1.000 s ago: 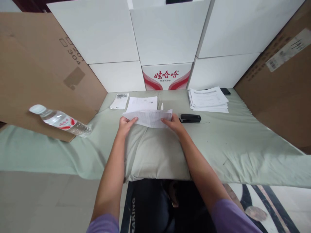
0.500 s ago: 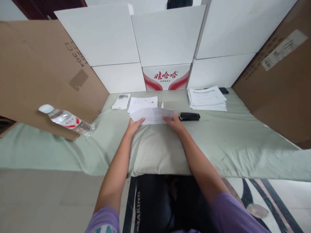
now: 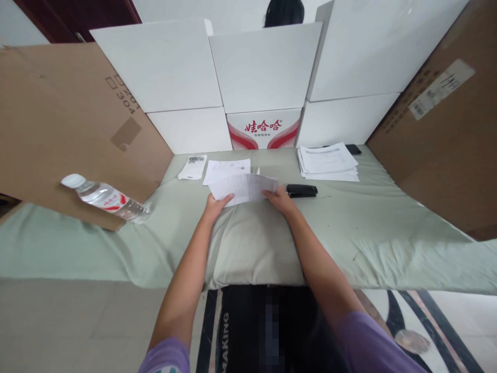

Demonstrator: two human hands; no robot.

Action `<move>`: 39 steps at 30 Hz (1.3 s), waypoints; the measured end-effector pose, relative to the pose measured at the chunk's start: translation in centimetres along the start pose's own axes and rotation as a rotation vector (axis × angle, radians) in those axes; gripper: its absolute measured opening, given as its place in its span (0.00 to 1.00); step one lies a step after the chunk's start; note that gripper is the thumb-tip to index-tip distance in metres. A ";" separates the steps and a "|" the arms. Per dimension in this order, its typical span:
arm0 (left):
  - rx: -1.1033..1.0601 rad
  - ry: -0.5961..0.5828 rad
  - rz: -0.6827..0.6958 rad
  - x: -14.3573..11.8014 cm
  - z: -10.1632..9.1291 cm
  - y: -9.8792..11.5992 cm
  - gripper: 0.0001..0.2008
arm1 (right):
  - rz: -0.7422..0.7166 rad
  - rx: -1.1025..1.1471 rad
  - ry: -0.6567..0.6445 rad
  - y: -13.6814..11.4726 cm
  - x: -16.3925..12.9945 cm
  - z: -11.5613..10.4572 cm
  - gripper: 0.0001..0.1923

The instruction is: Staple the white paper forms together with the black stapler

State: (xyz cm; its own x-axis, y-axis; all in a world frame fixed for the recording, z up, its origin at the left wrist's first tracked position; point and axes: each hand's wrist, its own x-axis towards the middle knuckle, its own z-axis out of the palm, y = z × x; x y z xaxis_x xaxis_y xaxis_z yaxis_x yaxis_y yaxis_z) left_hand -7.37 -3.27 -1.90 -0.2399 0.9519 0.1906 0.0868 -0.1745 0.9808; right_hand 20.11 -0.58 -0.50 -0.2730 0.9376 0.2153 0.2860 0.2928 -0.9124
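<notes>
Between my two hands is a bundle of printed paper sheets (image 3: 244, 187), bowed slightly and lifted off the cloth. My left hand (image 3: 217, 203) pinches its left edge, thumb on top. At the right edge my right hand (image 3: 277, 198) grips it the same way. Just right of that hand a black stapler (image 3: 302, 190) lies on the cloth. Behind the held sheets rests another printed paper (image 3: 227, 168), partly covered by them. A small white packet with a dark patch (image 3: 193, 167) lies to its left. The fingers under the sheets are hidden.
A paper stack (image 3: 328, 162) lies at the back right, a black phone-like object (image 3: 352, 149) behind it. A water bottle (image 3: 108, 198) leans at left by a cardboard panel (image 3: 50, 124). White boxes (image 3: 267, 67) wall the back; another cardboard panel (image 3: 438, 155) stands right.
The camera view has shifted slightly. My hands still hold the sheets, which now tilt a little more, with the lower left edge dipping nearer to me.
</notes>
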 end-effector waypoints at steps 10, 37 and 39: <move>-0.104 0.186 -0.011 0.7 -0.1 -0.8 0.24 | 0.086 -0.014 -0.040 0.2 -0.1 0.6 0.15; 0.102 0.175 -0.045 1.4 0.1 -2.0 0.22 | -0.025 -0.277 0.128 -1.2 -11.1 -3.2 0.33; 0.118 0.170 -0.056 1.3 0.1 -1.9 0.22 | -0.022 -0.377 0.148 -0.9 -14.6 -5.1 0.28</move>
State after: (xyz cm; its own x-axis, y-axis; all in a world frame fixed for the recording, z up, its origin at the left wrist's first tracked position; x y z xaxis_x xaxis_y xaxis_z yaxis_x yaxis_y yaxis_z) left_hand -7.80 -1.66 -3.54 -0.4067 0.9012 0.1494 0.1786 -0.0819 0.9805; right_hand 28.53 -13.63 -1.02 -0.1553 0.9391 0.3067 0.6055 0.3358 -0.7215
